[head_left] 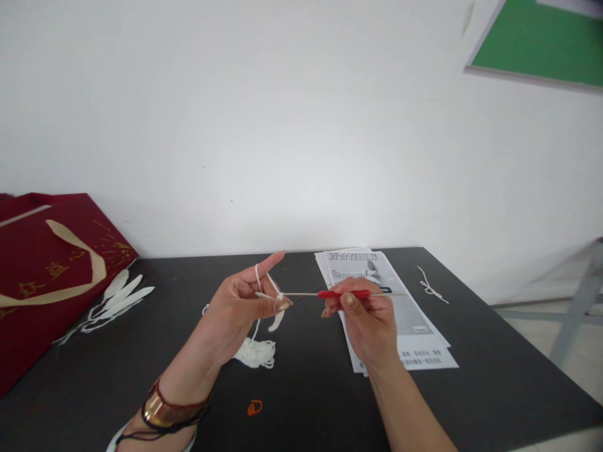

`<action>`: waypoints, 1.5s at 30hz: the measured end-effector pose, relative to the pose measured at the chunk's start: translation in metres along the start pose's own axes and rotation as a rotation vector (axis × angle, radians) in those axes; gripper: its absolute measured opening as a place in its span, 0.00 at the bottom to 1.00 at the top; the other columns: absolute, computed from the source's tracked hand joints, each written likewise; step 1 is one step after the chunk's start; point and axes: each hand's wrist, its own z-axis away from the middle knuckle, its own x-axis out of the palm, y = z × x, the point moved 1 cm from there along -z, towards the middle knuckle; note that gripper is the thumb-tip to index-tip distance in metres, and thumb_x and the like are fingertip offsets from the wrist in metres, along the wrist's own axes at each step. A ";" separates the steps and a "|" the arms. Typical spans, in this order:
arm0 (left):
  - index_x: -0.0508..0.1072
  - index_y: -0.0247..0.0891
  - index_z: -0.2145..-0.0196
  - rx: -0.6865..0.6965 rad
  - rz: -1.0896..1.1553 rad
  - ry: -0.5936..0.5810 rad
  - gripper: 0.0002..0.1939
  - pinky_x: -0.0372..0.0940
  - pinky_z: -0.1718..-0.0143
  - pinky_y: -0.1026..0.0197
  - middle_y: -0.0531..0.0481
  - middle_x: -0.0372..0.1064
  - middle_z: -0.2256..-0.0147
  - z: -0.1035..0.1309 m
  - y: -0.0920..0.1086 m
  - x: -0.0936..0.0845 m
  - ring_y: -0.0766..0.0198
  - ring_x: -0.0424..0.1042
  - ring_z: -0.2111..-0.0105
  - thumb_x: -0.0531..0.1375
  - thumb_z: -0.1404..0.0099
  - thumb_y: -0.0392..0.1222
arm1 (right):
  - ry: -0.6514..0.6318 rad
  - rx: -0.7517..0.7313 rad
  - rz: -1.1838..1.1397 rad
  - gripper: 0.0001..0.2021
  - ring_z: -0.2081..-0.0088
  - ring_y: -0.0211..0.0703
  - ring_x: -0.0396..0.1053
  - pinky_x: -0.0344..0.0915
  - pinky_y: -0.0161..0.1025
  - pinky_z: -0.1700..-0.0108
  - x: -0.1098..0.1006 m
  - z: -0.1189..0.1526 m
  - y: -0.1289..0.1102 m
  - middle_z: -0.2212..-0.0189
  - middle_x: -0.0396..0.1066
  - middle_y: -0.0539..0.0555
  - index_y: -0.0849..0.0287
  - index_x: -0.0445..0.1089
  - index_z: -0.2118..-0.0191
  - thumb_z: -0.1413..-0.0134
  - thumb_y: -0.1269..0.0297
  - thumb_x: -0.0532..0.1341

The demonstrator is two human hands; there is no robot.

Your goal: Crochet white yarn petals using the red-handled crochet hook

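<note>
My right hand (362, 314) grips the red handle of a crochet hook (343, 294), its thin metal shaft pointing left. Thumb and fingers of my left hand (242, 301) pinch a small white crocheted piece (277, 320) at the hook's tip. White yarn (257, 276) loops over my raised left index finger and runs down toward a bundle of white yarn (258, 353) on the table. The hook's very tip is hidden by yarn and fingers. Below my hands lies an orange stitch marker (254, 407).
Printed sheets (419, 339) lie under and beyond my right hand on the dark table (301, 408). Finished white leaf-shaped pieces (123, 295) rest by a dark red gift bag (51, 270) at left. A tied white string (431, 289) is at right; the wall (282, 125) stands behind.
</note>
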 end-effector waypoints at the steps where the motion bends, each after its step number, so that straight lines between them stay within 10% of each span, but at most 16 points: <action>1: 0.76 0.44 0.50 0.005 -0.007 0.010 0.32 0.62 0.73 0.67 0.57 0.69 0.77 0.001 0.000 0.001 0.70 0.69 0.76 0.71 0.53 0.28 | 0.011 0.019 -0.002 0.03 0.76 0.36 0.74 0.73 0.32 0.73 0.001 0.001 0.001 0.74 0.77 0.50 0.57 0.77 0.65 0.46 0.65 0.66; 15: 0.74 0.48 0.48 0.183 -0.057 0.198 0.33 0.63 0.74 0.68 0.58 0.69 0.78 0.006 -0.002 0.015 0.71 0.67 0.78 0.71 0.53 0.31 | 0.209 0.104 -0.056 0.04 0.79 0.36 0.74 0.73 0.30 0.77 0.012 0.004 0.002 0.78 0.78 0.51 0.59 0.77 0.68 0.50 0.64 0.68; 45: 0.72 0.42 0.45 0.210 -0.212 0.216 0.36 0.60 0.75 0.65 0.56 0.70 0.78 0.009 -0.001 0.017 0.68 0.66 0.78 0.71 0.53 0.32 | 0.174 0.239 -0.135 0.05 0.81 0.35 0.73 0.72 0.27 0.77 0.007 -0.001 -0.004 0.81 0.76 0.51 0.61 0.76 0.71 0.51 0.65 0.69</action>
